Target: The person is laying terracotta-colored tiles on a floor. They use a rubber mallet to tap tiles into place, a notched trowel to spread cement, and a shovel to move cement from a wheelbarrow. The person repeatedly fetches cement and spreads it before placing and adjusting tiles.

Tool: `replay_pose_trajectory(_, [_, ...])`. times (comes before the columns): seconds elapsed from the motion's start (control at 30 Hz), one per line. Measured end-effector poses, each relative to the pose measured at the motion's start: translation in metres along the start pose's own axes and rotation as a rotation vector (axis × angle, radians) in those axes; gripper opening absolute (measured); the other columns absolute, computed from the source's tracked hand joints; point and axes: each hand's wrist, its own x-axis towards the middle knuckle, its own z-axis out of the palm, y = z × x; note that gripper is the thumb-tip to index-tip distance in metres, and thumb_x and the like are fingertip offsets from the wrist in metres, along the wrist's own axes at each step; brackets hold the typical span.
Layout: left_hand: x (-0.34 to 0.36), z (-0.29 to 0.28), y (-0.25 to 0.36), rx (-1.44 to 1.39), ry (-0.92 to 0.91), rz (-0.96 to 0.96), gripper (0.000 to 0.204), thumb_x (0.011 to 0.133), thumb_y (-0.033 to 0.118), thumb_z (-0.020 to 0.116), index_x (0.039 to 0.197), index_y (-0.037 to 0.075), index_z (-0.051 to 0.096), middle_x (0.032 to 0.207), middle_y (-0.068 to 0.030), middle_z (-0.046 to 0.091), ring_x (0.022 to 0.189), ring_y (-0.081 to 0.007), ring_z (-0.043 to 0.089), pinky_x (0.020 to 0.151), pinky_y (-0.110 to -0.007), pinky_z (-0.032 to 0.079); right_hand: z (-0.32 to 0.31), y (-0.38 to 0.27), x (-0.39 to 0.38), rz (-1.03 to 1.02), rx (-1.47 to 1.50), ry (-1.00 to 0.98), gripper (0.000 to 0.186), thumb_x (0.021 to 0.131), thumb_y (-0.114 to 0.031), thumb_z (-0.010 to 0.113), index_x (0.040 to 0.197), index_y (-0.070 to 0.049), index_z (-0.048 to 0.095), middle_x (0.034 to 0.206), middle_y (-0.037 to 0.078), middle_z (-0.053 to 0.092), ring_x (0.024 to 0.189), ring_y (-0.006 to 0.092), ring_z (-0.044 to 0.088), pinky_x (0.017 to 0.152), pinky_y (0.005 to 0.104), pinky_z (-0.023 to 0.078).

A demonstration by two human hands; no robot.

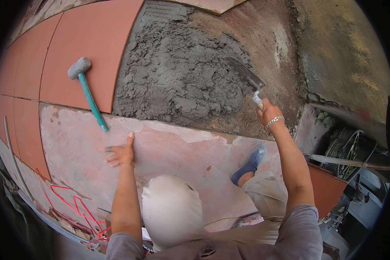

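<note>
My right hand (269, 114) is wrapped around the handle of a trowel (249, 78). Its metal blade lies at the right edge of a rough bed of wet grey mortar (182, 73). With fingers spread, my left hand (122, 152) is over the pale pinkish floor (169, 151), holding nothing; whether the palm presses on it I cannot tell. Just beyond that hand is a mallet (91, 97) with a grey head and green handle. It lies mostly on a large terracotta tile (89, 47), its handle end reaching over the pale floor.
More terracotta tiles (8, 112) run along the left. A stained wall (342, 56) rises at the right. Red strapping (73, 203) lies tangled at lower left. Clutter with a wooden bar (342, 161) fills the lower right. My shoe (249, 164) rests near the mortar's edge.
</note>
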Motion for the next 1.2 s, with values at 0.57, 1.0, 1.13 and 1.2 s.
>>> replay_pose_trajectory(0.57, [0.005,0.006,-0.006,-0.018,0.029,0.007,0.154,0.055,0.08,0.077,0.154,0.007,-0.016,0.151,-0.042,-0.018,0.139,-0.0628,-0.014,0.114,-0.065,0.001,0.08,0.032,-0.066,-0.112,-0.02,-0.173,0.023,0.091,-0.025,0.055,0.106,-0.008,0.052,0.087,0.023,0.07,0.081,0.0407,0.068,0.074,0.051,0.053])
replay_pose_trajectory(1.0, [0.003,0.006,-0.005,-0.009,0.028,0.009,0.153,0.056,0.078,0.077,0.153,0.005,-0.016,0.151,-0.0425,-0.016,0.139,-0.0616,-0.015,0.114,-0.064,0.0,0.038,0.037,-0.099,-0.369,0.104,-0.304,0.044,0.094,-0.047,0.056,0.106,-0.005,0.057,0.088,0.022,0.069,0.085,0.0432,0.066,0.076,0.0508,0.051])
replay_pose_trajectory(1.13, [0.001,0.004,-0.004,-0.01,0.032,0.022,0.153,0.057,0.078,0.077,0.153,0.003,-0.016,0.151,-0.0432,-0.016,0.139,-0.0626,-0.014,0.114,-0.065,0.0,0.036,0.052,-0.08,-0.242,-0.074,-0.419,0.046,0.095,-0.049,0.053,0.106,-0.004,0.06,0.088,0.023,0.069,0.086,0.0439,0.066,0.078,0.0506,0.051])
replay_pose_trajectory(1.2, [0.0,0.003,-0.003,-0.012,0.021,0.017,0.153,0.057,0.078,0.077,0.153,0.003,-0.016,0.151,-0.0435,-0.016,0.139,-0.063,-0.014,0.114,-0.065,0.001,0.036,0.06,-0.069,-0.156,-0.127,-0.405,0.049,0.095,-0.05,0.052,0.11,-0.005,0.061,0.089,0.024,0.069,0.087,0.0439,0.066,0.08,0.0506,0.052])
